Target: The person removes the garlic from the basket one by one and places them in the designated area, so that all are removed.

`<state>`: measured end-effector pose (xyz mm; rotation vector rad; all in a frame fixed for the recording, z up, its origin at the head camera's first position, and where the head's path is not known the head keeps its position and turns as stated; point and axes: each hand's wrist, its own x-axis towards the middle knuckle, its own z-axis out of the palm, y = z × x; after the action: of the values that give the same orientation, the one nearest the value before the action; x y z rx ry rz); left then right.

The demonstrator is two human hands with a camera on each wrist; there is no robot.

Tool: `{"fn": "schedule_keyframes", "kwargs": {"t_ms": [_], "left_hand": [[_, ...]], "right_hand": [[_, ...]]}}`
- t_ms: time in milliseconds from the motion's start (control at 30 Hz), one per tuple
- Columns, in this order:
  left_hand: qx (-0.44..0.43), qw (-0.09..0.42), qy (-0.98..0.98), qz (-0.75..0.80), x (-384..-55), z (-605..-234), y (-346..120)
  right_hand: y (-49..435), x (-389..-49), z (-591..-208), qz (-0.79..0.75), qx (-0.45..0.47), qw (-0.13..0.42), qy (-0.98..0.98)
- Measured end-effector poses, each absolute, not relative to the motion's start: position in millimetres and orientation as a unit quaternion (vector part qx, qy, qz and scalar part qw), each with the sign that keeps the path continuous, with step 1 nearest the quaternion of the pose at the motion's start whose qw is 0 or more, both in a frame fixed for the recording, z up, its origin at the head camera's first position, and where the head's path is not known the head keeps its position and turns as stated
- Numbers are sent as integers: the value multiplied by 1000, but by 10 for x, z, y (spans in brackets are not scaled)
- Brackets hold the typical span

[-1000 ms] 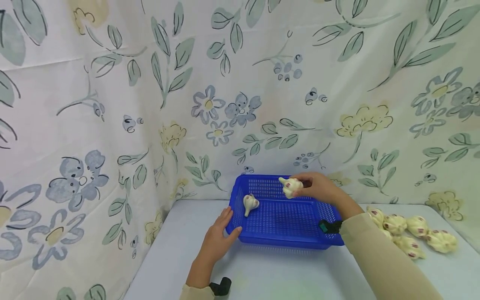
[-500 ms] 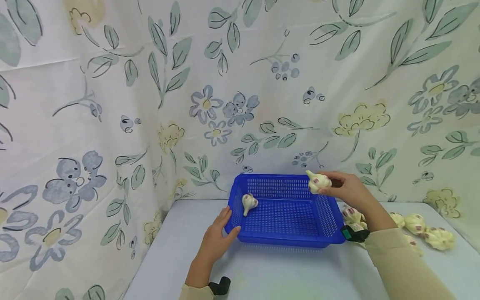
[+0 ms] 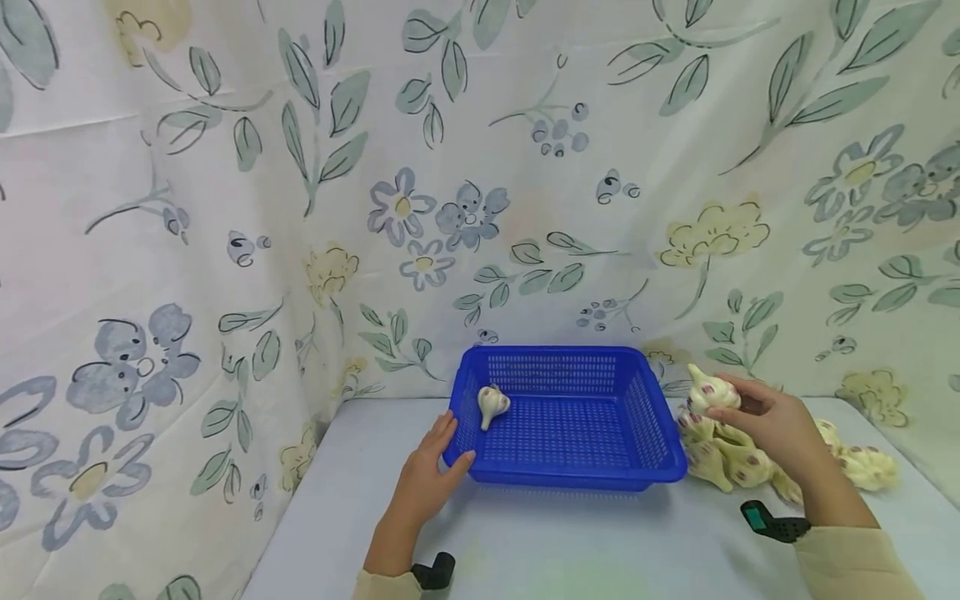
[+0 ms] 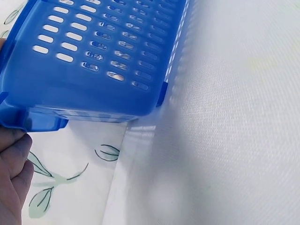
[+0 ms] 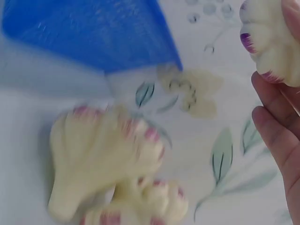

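My right hand (image 3: 776, 429) pinches a garlic bulb (image 3: 712, 393) between thumb and fingers, its stem tip pointing up. This bulb is just right of the blue plastic basket (image 3: 562, 477), above a pile of garlic bulbs (image 3: 748, 467). In the right wrist view the held bulb (image 5: 267, 44) shows purple streaks, and two blurred bulbs (image 5: 103, 150) lie below it. One garlic bulb (image 3: 492, 403) lies in the basket's left end. With fingers extended, my left hand (image 3: 427, 479) rests against the basket's front left corner; its fingers (image 4: 16, 147) touch the rim from below in the left wrist view.
A white table (image 3: 555, 550) carries the basket and the pile. More bulbs (image 3: 866, 468) lie farther right, partly behind my right wrist. A floral cloth (image 3: 525, 208) hangs at the back and along the left side.
My right hand has carried the garlic bulb from over the basket out to the right, above the pile. My left hand stays at the basket's corner. The view has shifted slightly.
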<state>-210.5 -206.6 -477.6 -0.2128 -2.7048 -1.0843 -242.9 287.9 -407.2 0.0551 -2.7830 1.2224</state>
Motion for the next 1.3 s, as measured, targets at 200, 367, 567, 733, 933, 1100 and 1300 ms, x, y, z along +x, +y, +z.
{"fn": "schedule_keyframes", "kwargs": {"t_ms": [200,367,567,733,933,1100,1300], "left_hand": [[-65,108,-921,-368,-2088,-4758,-2078],[-63,103,-921,-370,-2075,-4746,-2081],[-68,109,-921,-369,-2081,-4746,-2097],[-78,119,-920,-364,-2091,-4764,-2114],[-73,113,-920,-368,-2097,-4769,-2101],[-72,110,-920,-369,-2104,-4777,-2087],[-80,112,-918,-372,-2113,-4779,-2074]], "right_hand": [[3162,-2269,-4221,413,-46,55,-908],[3416,-2142,-4381,441,-107,80,-887],[3643,-2032,-4523,500,-211,103,-834],[3728,-2009,-4616,542,-305,98,-777],[3879,-1897,-4816,655,-297,160,-676],[3892,-1873,-4890,646,-362,158,-653],[3907,-1814,-4960,620,-418,152,-647]]}}
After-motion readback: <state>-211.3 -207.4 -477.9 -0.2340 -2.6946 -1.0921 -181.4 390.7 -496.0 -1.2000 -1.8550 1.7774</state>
